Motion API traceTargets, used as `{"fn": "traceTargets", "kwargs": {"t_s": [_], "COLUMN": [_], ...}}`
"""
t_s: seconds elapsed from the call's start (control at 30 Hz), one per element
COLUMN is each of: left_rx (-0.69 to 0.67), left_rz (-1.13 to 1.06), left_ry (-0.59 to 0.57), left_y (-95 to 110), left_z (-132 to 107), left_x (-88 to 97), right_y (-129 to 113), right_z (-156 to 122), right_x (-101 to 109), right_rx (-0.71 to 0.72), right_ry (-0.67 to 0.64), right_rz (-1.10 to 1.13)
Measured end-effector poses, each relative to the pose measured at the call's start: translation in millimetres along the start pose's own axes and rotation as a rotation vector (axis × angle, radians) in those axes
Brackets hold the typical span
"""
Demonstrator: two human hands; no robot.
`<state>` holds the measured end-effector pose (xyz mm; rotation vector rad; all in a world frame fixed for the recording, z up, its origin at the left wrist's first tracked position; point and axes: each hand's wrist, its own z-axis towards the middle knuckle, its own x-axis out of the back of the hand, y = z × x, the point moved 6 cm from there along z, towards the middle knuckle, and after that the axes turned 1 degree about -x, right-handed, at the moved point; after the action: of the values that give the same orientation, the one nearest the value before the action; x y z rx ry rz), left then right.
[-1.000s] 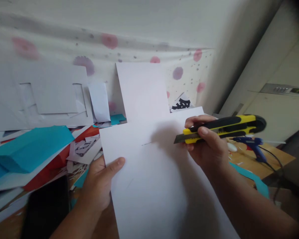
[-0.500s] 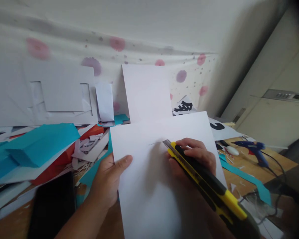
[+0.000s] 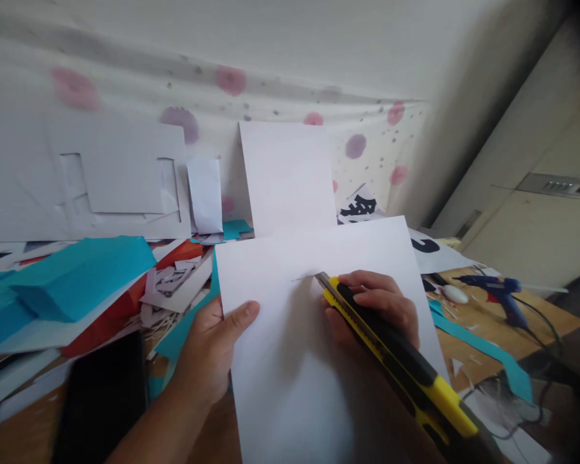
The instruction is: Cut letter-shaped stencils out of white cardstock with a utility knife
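Two hands, one cutter, one white sheet in work. Left hand (image 3: 212,348) pinches the sheet (image 3: 265,361) at its left edge: thumb flat on the face, other fingers behind it, hidden. Sheet sits tilted over the middle of the desk (image 3: 483,322); its bottom runs out of frame. Right hand (image 3: 381,309) has its fingers closed round the front of the yellow-black cutter (image 3: 406,364), blade out, tip at the end of a short dark line on the sheet. Can't tell if tip is touching or just above. Cutter's rear end is cut off at the bottom.

Three white pieces upright at the far edge: board with cut slots (image 3: 125,167), narrow piece (image 3: 205,196), panel (image 3: 290,174). Panel's foot is hidden by the sheet, can't tell if they join. Two black-printed papers beyond the sheet, one crumpled (image 3: 360,205), one flatter (image 3: 439,254), both part hidden.

Left side: one teal folded form (image 3: 84,277), cut off by frame, inside not visible; loose scrap pile (image 3: 174,280), too many to count; one black slab (image 3: 101,399), bottom cut off. Toward the desk's right edge: one blue glue gun (image 3: 497,283), one teal strip (image 3: 478,345).
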<state>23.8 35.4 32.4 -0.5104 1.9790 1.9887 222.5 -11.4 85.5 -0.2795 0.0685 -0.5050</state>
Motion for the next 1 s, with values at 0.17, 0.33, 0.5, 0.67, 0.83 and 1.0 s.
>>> {"fn": "traceTargets", "kwargs": {"t_s": [0.17, 0.33, 0.5, 0.67, 0.83, 1.0], "left_rx": [-0.025, -0.022, -0.031, -0.032, -0.035, -0.038], "left_rz": [-0.014, -0.009, -0.009, -0.014, -0.027, -0.01], "left_ry": [-0.018, 0.002, 0.014, 0.012, -0.001, 0.005], "left_y": [-1.3, -4.1, -6.8, -7.7, -7.2, -5.0], "left_z": [1.6, 0.2, 2.1, 4.7, 5.4, 2.8], "left_x": [0.7, 3.1, 6.0, 7.1, 5.7, 4.3], "right_y": [2.7, 3.5, 1.5, 1.2, -0.4, 2.3], "right_z": [-6.5, -15.0, -20.4, -25.4, -26.9, -38.7], "right_x": [-0.2, -0.2, 1.4, 2.2, 4.7, 10.4], "right_rx": [-0.002, -0.018, -0.025, -0.042, -0.039, -0.045], "right_ry": [0.073, 0.081, 0.067, 0.045, 0.002, -0.08], "right_rz": [-0.021, -0.067, -0.081, -0.051, -0.044, -0.099]}}
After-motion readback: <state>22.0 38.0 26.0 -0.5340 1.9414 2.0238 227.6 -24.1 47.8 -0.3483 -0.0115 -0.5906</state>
